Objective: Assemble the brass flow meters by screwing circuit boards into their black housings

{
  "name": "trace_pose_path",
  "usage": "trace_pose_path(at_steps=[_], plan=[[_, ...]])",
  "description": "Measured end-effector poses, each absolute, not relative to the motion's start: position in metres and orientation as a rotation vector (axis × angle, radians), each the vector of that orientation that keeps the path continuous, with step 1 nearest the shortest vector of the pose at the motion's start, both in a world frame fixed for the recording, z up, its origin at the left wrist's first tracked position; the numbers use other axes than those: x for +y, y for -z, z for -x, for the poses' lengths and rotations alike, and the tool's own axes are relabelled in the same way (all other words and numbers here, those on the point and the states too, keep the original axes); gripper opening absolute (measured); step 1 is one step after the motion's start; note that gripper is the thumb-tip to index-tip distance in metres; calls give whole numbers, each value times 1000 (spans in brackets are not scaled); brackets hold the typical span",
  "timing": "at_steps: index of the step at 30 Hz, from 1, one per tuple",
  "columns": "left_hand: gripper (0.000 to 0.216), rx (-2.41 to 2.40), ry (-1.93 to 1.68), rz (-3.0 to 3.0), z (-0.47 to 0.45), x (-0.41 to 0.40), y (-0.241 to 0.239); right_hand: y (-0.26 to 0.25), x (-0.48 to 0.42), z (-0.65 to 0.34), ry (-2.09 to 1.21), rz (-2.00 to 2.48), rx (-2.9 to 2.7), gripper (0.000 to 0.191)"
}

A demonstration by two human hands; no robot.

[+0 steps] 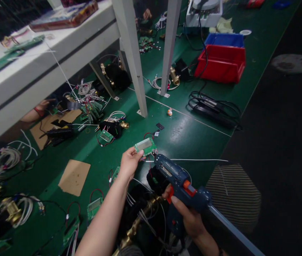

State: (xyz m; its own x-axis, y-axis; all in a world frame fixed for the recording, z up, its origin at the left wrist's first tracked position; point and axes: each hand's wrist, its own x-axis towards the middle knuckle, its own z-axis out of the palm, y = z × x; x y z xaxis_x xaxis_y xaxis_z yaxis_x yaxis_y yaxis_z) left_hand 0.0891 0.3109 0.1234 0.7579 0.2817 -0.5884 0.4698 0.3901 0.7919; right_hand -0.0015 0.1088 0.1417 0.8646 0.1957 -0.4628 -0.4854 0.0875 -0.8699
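Observation:
My left hand [129, 161] pinches a small green circuit board with a grey display [146, 145] by its near-left edge, holding it above the green table. My right hand [189, 217] grips a dark blue glue gun [179, 179] with an orange trigger; a finger lies on the trigger. The gun's nozzle points at the board's near-right corner, where red wires hang. Below the gun sits a black housing with a brass fitting [151, 204] and white wires.
Several more green boards, wire bundles and brass parts lie across the green table [188, 131]. Cardboard pieces [74, 176] lie at left. White shelf legs [133, 60] stand ahead. Red [221, 64] and blue bins sit far right. Another person's hand [42, 106] rests beyond the shelf.

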Motion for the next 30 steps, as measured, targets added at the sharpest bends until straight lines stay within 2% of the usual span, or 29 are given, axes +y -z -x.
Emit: trace_pose_path(at_steps=[22, 30], plan=[[65, 765, 143, -1171, -86, 311, -124, -147, 101, 1, -451, 1508, 145, 22], [66, 758, 146, -1168, -84, 312, -126, -141, 102, 1, -478, 1443, 240, 26]])
